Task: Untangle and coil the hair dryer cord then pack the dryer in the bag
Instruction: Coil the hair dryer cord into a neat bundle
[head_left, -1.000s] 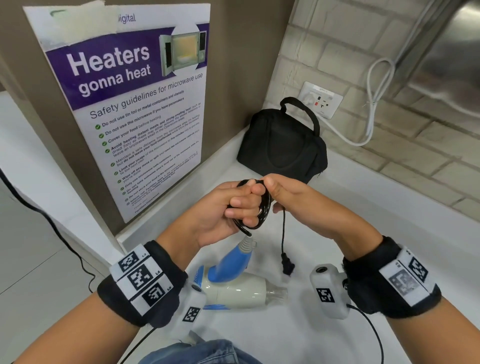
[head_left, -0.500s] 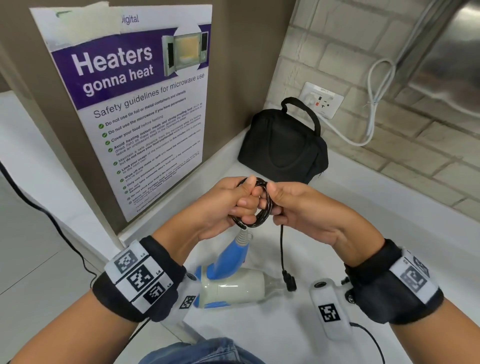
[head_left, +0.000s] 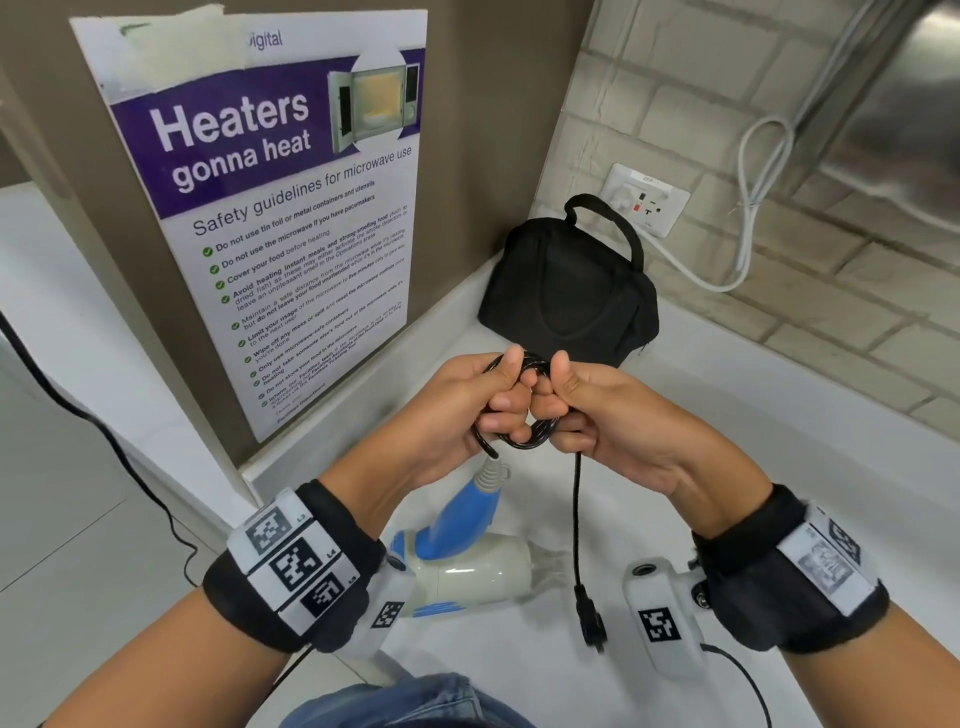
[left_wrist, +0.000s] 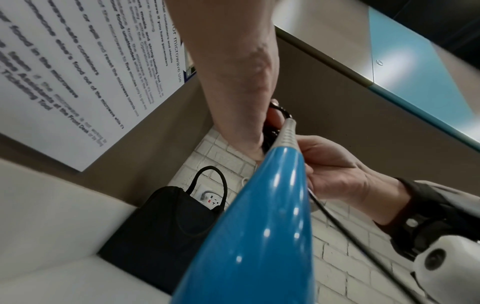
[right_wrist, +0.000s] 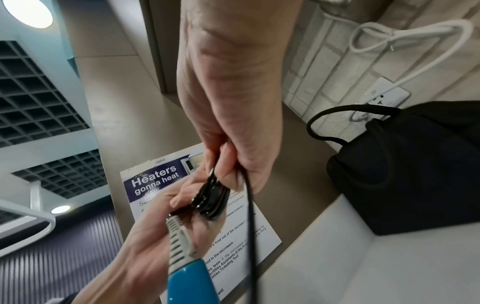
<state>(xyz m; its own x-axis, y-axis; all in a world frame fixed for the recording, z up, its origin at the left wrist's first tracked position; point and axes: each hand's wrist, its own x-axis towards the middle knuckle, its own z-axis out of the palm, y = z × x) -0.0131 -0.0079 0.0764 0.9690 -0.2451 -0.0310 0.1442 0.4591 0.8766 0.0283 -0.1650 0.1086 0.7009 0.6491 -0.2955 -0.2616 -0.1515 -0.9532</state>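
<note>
A small coil of black cord (head_left: 524, 436) (right_wrist: 210, 203) is held in the air between both hands. My left hand (head_left: 467, 400) grips its left side with curled fingers. My right hand (head_left: 587, 410) pinches the right side, thumb on top. The loose end hangs straight down to the black plug (head_left: 592, 618). Below the hands, the blue-handled white hair dryer (head_left: 467, 561) (left_wrist: 259, 226) hangs from the cord by its grey strain relief (right_wrist: 179, 236). The black bag (head_left: 566, 296) (right_wrist: 405, 168) stands closed in the corner behind the hands.
A white counter (head_left: 727, 441) runs under the hands. A microwave safety poster (head_left: 270, 208) is fixed to the brown panel at left. A wall socket (head_left: 647, 200) with a looped white cable (head_left: 753, 208) sits on the brick wall behind the bag.
The hanging tail of cord has lengthened and the plug has sunk lower to the right. My right thumb has come up onto the coil; both hands stay together.
</note>
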